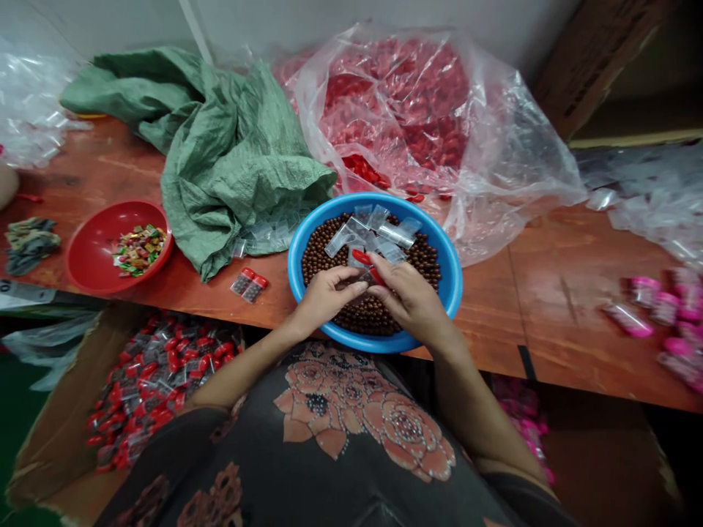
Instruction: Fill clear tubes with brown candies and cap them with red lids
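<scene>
A blue basin [457,282] full of small round brown balls [318,249] stands at the table's front edge, with several clear flat plastic containers [351,233] lying on the balls. Over it, my left hand [328,296] pinches a small clear container, mostly hidden by the fingers. My right hand [409,293] meets it from the other side, closed on red caps [361,256]; one sticks up above the thumb and another shows between the fingers. Left of the basin lie two filled containers with red caps [250,284].
A red bowl [82,252] of wrapped candies and a green sack [236,161] spilling clear containers are to the left. Behind sits a plastic bag of red caps [395,102]. Below left, a cardboard box [52,439] holds red-capped containers; pink-capped ones [631,318] lie right.
</scene>
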Available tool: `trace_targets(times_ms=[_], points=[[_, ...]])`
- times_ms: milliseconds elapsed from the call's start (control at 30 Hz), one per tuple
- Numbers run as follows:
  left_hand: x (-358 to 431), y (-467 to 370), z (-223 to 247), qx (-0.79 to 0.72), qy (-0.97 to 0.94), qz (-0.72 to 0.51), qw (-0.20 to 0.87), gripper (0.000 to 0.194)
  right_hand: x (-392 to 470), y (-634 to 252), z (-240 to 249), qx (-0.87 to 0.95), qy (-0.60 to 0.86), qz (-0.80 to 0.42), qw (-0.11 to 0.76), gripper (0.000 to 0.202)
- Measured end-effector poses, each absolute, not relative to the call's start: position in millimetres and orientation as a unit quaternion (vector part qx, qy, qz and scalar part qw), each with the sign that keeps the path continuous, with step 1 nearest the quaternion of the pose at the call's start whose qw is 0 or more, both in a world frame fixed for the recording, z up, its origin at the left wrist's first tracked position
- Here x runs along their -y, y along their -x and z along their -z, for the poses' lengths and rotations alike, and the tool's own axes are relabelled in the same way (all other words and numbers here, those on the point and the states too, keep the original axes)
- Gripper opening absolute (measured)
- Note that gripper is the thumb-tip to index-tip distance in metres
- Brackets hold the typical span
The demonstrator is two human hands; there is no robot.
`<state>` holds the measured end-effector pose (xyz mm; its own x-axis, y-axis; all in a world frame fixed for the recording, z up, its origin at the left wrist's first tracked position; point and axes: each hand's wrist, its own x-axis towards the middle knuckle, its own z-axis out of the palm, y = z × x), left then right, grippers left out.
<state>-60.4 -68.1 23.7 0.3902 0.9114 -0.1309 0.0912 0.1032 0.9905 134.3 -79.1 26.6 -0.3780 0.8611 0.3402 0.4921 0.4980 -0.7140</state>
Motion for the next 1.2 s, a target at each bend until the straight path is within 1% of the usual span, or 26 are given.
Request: trace_targets(times_ms=[67, 133, 267, 367, 433, 500, 567, 667, 733, 867, 1067, 1200], points=[[68.3, 63.2, -25.0, -0.440, -0.619, -0.345, 0.552, 0.030, 76.5, -136.3, -27.9, 0.802, 0.406, -0.256, 0.355, 0.060], [68.2, 66.5, -26.3, -0.436, -0.647, -0.347, 0.520, 0.028, 74.9, -137.4, -28.5, 0.800, 0.402, -0.268, 0.355, 0.057], [68.6, 71.7, -29.4, -0.412, -0.660, -0.357, 0.517, 0.028, 76.3, -134.5, -25.0, 0.790, 0.398, -0.299, 0.359, 0.053], [70.3, 70.2, -31.1, -0.423, -0.651, -0.363, 0.515, 0.029, 83.0, -124.4, -18.6, 0.748, 0.425, -0.298, 0.413, 0.053], [72.1, 65.9, -30.0, -0.441, -0.634, -0.372, 0.515, 0.030, 89.2, -115.6, -14.9, 0.689, 0.469, -0.289, 0.471, 0.051], [73.8, 60.8, -26.6, -0.448, -0.603, -0.387, 0.535, 0.032, 94.3, -108.4, -13.1, 0.643, 0.509, -0.272, 0.503, 0.047], [74.8, 57.4, -22.3, -0.440, -0.561, -0.405, 0.572, 0.035, 96.3, -105.4, -13.1, 0.655, 0.521, -0.244, 0.490, 0.046], [74.4, 58.5, -18.4, -0.437, -0.522, -0.416, 0.604, 0.039, 93.0, -108.9, -14.0, 0.736, 0.483, -0.181, 0.439, 0.058], [73.5, 62.5, -18.9, -0.444, -0.531, -0.409, 0.595, 0.038, 89.4, -114.0, -14.1, 0.765, 0.451, -0.159, 0.431, 0.063], [73.1, 69.1, -23.1, -0.439, -0.575, -0.401, 0.562, 0.032, 86.2, -120.5, -14.5, 0.746, 0.440, -0.190, 0.462, 0.059], [74.5, 68.8, -24.2, -0.442, -0.605, -0.417, 0.515, 0.032, 86.6, -117.2, -17.9, 0.738, 0.445, -0.220, 0.457, 0.051], [73.7, 68.7, -25.7, -0.441, -0.634, -0.409, 0.486, 0.029, 85.1, -117.4, -17.9, 0.747, 0.438, -0.205, 0.457, 0.051]])
